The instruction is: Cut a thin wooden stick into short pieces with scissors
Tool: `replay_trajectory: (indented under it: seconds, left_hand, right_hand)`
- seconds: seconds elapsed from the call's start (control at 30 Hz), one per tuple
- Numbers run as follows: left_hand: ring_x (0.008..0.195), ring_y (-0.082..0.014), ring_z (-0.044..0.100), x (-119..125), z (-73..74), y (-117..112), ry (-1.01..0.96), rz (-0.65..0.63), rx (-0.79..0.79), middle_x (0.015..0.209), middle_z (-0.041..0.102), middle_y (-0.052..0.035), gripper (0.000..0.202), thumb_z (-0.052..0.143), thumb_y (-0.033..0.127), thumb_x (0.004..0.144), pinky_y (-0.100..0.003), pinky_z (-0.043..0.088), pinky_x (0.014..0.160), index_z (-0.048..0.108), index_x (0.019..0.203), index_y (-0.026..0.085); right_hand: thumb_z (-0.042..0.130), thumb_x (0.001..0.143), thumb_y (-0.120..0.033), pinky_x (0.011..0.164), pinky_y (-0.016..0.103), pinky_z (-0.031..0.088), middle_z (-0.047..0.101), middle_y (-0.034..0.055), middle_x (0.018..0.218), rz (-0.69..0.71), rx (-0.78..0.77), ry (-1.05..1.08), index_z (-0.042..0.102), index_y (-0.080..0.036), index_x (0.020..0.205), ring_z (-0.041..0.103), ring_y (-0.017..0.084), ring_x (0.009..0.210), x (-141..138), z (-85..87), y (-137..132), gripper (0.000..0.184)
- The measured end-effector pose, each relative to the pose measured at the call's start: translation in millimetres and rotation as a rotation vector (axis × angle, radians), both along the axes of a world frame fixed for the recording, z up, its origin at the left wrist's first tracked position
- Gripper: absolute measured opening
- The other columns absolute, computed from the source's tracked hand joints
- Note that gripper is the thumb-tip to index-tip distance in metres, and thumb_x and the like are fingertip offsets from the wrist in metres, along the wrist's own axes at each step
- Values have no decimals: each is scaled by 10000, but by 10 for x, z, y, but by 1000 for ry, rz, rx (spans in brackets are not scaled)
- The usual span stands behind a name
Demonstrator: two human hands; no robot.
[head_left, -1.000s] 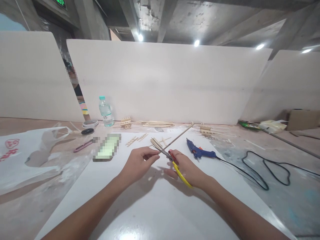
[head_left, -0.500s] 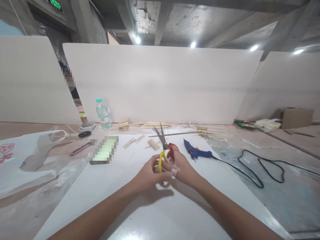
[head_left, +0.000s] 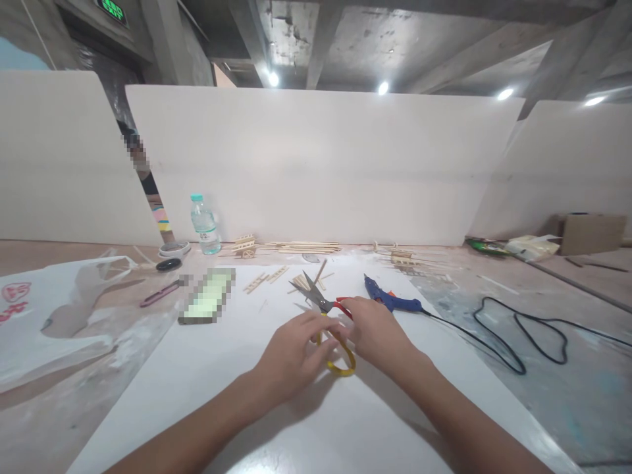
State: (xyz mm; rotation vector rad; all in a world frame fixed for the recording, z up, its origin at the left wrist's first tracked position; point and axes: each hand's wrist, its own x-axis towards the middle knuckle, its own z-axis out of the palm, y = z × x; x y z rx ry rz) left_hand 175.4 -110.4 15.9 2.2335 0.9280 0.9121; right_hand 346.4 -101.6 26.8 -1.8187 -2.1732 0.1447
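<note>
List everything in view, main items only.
scissors: 1, red/yellow handles, centre
sheet: 1, white, front
ladder frames: 2, pale, on sheet
wooden sticks: several, pale, back
glue gun: 1, blue, right
bottle: 1, clear, left
pixelated slab: 1, green, left
slim tool: 1, pink, left
ring: 1, white, left
bag: 1, white, left
cardboard: 1, brown, right
boards: 3, white, back
lights: several, white, ceiling
left hand: 1, bare, at scissors
right hand: 1, bare, at scissors

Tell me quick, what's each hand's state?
Left hand: curled beside red-and-yellow-handled metal scissors; grip can't be told.
Right hand: closed, holding the scissors' red handle.
</note>
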Motion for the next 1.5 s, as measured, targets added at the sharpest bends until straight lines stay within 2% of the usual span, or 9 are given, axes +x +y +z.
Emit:
replay_trajectory:
  seconds: [0.13,0.3,0.57,0.67,0.77,1.03,1.2,1.37,1.5]
  left_hand:
    - [831,-174,563,119,-35,-36,-56,41,-53,919,656,-31,224,531,234,825,-295,439,778,647,1016,229]
    - [715,-144,570,131,-4,0,-173,32,-188,778,676,1,107,595,152,762,-267,449,698,675,727,213]
    - [833,-167,577,61,27,-31,-211,-33,168,850,669,-39,103,536,132,822,-324,452,785,609,781,192]
    - [808,-166,581,21,29,-60,-225,-177,387,861,671,-54,141,524,64,797,-318,461,747,576,840,187]
    - [772,-154,588,-27,42,-68,-235,-308,547,861,676,-64,233,506,-7,755,-304,468,712,539,893,178]
    - [670,-133,564,-53,44,-95,-313,-327,645,742,662,-53,296,503,-51,707,-298,488,666,512,916,158]
    - [697,-139,566,0,28,-86,-287,-221,690,765,689,-34,276,565,-45,680,-299,499,687,544,841,179]
    - [672,-134,578,31,18,-64,-281,-149,600,704,683,0,265,517,-38,675,-283,479,649,548,789,200]
    - [569,-113,540,9,72,-86,-226,-217,486,613,661,40,283,499,-47,642,-298,460,657,528,770,204]
  right_hand:
    - [605,605,-129,645,307,344,597,110,868,0,62,-194,555,-164,944,528,258,819,-97,-3,-59,345]
    - [568,559,-94,725,342,365,564,117,962,46,176,-168,434,-142,1226,495,275,895,-118,-55,-72,682]
    - [570,613,-141,748,376,384,565,116,994,75,250,78,403,-143,1259,487,269,884,-85,-57,-36,667]
    - [608,687,-272,791,372,396,553,90,1047,50,98,407,338,-195,1308,504,246,936,-50,-41,-1,681]
    - [583,773,-430,769,331,409,563,52,998,43,-182,805,355,-221,1284,533,193,876,-21,-22,35,597]
    - [505,819,-533,583,237,385,571,53,832,136,-968,1718,534,-145,1045,522,126,651,4,-20,68,450]
    - [456,840,-547,632,267,422,571,47,792,210,-1149,1852,553,-151,1024,544,151,673,-55,9,-27,447]
    - [366,832,-649,591,286,436,511,-4,564,212,-1280,1757,534,-176,724,542,159,576,-167,-18,-119,514]
    - [289,795,-732,497,292,424,567,20,598,294,-1291,1637,524,-171,824,536,170,519,-111,-37,-62,609]
